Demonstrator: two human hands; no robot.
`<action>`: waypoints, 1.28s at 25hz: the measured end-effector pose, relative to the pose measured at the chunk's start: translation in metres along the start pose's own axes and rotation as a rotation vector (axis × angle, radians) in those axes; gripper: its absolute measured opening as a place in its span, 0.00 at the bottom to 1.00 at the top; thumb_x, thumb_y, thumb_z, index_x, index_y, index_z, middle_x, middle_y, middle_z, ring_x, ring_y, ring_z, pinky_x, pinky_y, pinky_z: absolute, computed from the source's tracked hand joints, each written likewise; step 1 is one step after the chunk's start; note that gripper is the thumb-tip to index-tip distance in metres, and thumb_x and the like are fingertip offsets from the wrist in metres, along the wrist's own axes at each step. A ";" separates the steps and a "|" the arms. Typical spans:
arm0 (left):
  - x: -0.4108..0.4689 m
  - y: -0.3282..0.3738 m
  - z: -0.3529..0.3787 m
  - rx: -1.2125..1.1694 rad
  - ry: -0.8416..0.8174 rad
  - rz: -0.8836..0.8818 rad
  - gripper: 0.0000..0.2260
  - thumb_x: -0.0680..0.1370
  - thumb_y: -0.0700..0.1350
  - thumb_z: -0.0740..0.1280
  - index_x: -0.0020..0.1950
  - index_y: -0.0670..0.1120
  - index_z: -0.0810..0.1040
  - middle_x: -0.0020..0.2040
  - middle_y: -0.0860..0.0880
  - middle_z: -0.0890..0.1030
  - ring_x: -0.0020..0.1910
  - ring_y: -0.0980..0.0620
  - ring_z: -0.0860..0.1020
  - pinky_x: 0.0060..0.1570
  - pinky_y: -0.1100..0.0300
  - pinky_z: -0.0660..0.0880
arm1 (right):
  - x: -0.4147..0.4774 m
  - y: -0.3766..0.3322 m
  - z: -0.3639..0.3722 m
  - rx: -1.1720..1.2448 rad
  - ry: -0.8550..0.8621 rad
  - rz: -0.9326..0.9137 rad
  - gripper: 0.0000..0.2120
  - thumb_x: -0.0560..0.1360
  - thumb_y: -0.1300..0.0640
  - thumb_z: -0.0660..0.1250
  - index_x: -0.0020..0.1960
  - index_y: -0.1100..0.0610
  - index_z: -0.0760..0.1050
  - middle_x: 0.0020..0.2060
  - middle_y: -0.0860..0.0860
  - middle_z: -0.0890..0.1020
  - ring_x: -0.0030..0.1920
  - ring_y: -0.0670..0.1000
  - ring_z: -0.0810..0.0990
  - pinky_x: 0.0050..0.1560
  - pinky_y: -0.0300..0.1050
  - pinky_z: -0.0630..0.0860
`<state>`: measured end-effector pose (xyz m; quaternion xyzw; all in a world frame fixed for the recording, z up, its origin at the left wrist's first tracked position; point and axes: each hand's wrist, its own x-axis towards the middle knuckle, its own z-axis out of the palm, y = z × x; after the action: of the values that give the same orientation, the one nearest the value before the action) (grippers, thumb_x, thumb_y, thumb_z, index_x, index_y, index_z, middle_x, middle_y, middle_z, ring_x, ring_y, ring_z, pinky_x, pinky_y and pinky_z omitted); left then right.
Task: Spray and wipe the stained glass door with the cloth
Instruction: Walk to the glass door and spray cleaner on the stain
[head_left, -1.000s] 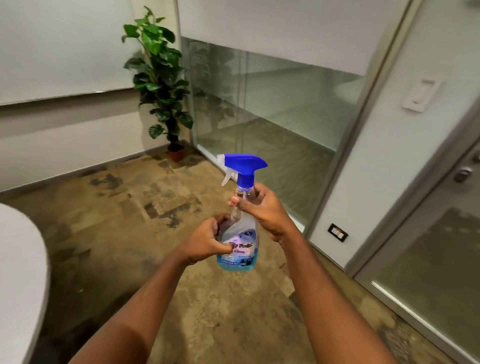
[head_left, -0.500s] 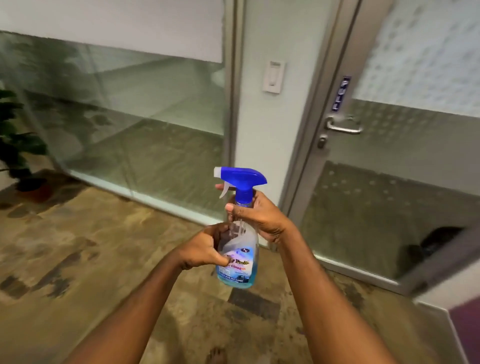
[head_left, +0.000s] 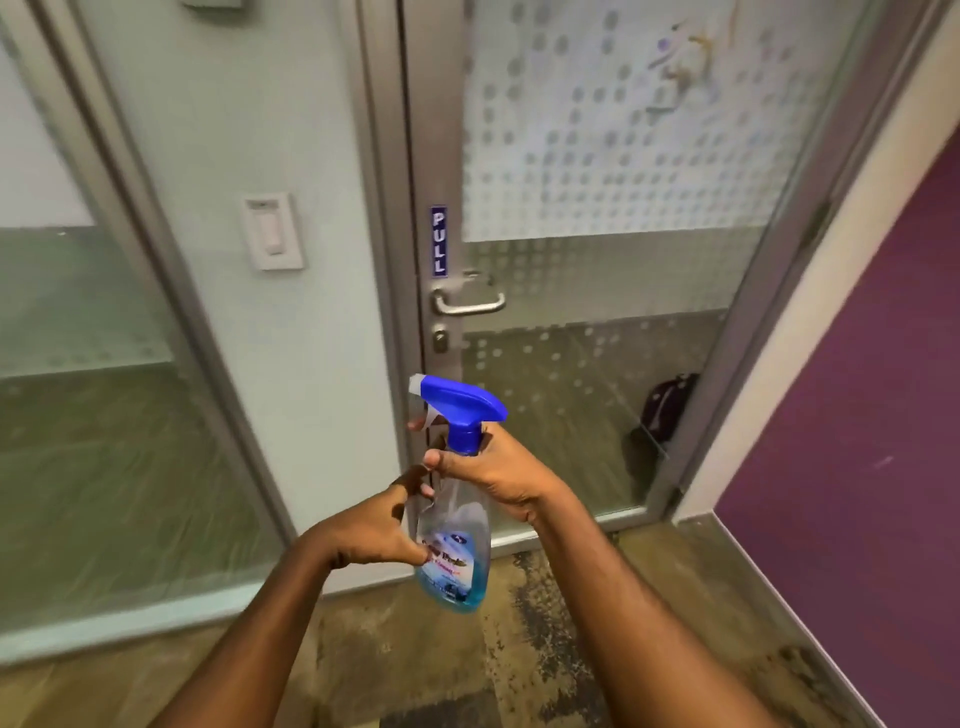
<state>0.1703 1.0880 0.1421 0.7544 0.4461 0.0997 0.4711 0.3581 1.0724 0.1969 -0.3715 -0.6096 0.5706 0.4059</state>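
The right hand (head_left: 498, 470) is gripping the neck of the spray bottle (head_left: 454, 545), and the left hand (head_left: 376, 530) is pinching its lower body. The bottle is standing upright before the glass door (head_left: 613, 270), whose stains (head_left: 685, 57) are showing near the top.

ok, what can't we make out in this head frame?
- Cloth: none shows in the head view; cannot tell where it is.
- Bottle label: text blurred.
- Stains on the door: the top edge cuts the door off, so their full spread is unseen.
- Trigger: partly behind the right hand; the left hand holds the body.
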 end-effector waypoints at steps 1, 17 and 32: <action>0.017 0.007 -0.011 0.060 0.040 -0.024 0.46 0.64 0.51 0.74 0.75 0.59 0.51 0.72 0.53 0.65 0.67 0.54 0.69 0.60 0.62 0.73 | 0.005 0.001 -0.014 -0.004 0.081 0.000 0.16 0.71 0.54 0.74 0.57 0.54 0.77 0.42 0.53 0.82 0.43 0.50 0.81 0.50 0.51 0.80; 0.304 0.219 -0.069 0.510 0.999 0.252 0.25 0.79 0.44 0.62 0.75 0.42 0.60 0.73 0.39 0.63 0.74 0.40 0.61 0.72 0.45 0.60 | 0.111 -0.036 -0.293 -0.055 0.522 -0.115 0.17 0.72 0.55 0.73 0.59 0.56 0.76 0.43 0.46 0.80 0.43 0.42 0.79 0.42 0.27 0.74; 0.420 0.420 -0.211 0.760 1.397 0.568 0.27 0.80 0.48 0.60 0.76 0.39 0.57 0.76 0.38 0.59 0.77 0.39 0.52 0.76 0.45 0.51 | 0.171 -0.235 -0.470 -0.118 0.675 -0.406 0.17 0.72 0.51 0.72 0.58 0.54 0.74 0.49 0.52 0.81 0.41 0.48 0.81 0.41 0.41 0.77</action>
<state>0.5374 1.4751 0.4775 0.7101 0.4315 0.5010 -0.2419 0.7251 1.3971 0.4524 -0.4327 -0.5347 0.2884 0.6661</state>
